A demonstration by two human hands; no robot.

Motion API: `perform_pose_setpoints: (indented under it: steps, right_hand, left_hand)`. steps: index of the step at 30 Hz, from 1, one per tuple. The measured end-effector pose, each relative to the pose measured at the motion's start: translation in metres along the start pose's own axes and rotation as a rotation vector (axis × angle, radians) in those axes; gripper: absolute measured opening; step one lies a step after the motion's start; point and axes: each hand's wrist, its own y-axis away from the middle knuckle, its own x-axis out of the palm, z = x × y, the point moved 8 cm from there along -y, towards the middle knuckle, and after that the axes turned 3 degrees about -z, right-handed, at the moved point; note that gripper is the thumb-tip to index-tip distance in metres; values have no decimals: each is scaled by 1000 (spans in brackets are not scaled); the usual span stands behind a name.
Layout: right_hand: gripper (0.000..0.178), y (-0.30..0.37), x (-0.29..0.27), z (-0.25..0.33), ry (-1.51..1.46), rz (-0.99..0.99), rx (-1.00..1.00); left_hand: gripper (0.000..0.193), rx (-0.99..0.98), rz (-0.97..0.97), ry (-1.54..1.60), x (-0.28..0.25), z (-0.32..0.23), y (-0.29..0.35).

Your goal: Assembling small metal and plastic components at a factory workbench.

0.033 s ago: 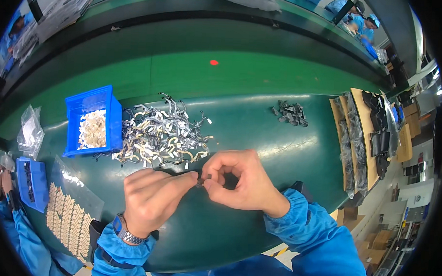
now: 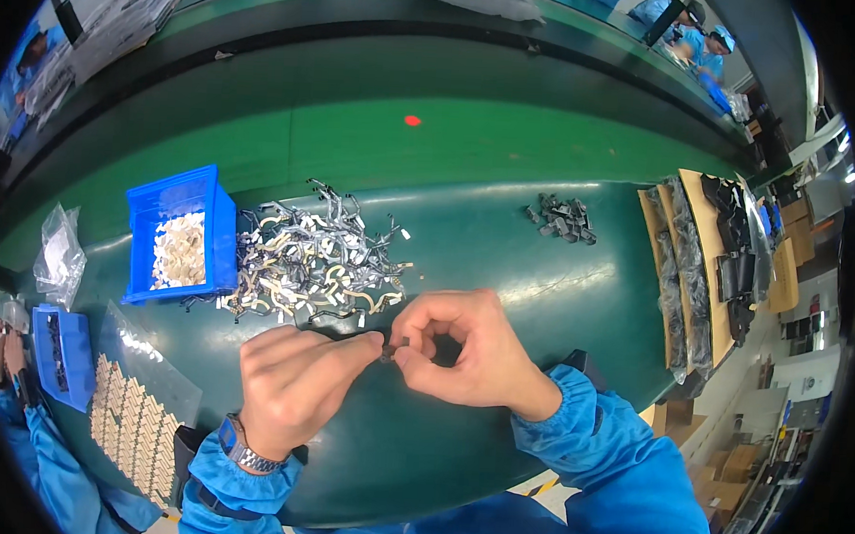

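Observation:
My left hand (image 2: 294,380) and my right hand (image 2: 467,350) meet fingertip to fingertip over the green table. Between them they pinch a small dark part (image 2: 387,354), mostly covered by the fingers, so its exact kind is hard to make out. Just beyond my hands lies a loose heap of short cable pieces (image 2: 318,253) with white ends, in black, grey and cream. A small pile of black plastic parts (image 2: 565,220) sits farther back on the right.
Left of the heap stands a blue bin (image 2: 221,239) holding small cream pieces. Rows of beige strips (image 2: 134,426) lie at the left near a clear plastic sheet (image 2: 161,370) and a smaller blue bin (image 2: 78,361). Cardboard layers with black parts (image 2: 704,279) stand right. A co-worker's sleeve (image 2: 56,470) shows left.

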Motion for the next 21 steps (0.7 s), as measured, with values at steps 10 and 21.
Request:
perform_pose_setpoints:
  steps: [10,21]
  right_hand:
    - [10,2,2,1,16,64,33]
    - [9,0,2,5,38,51,8]
  left_hand:
    - [28,9,1,-18,-1,-4,-1]
    - [28,30,19,-36,-3,-6,-1]
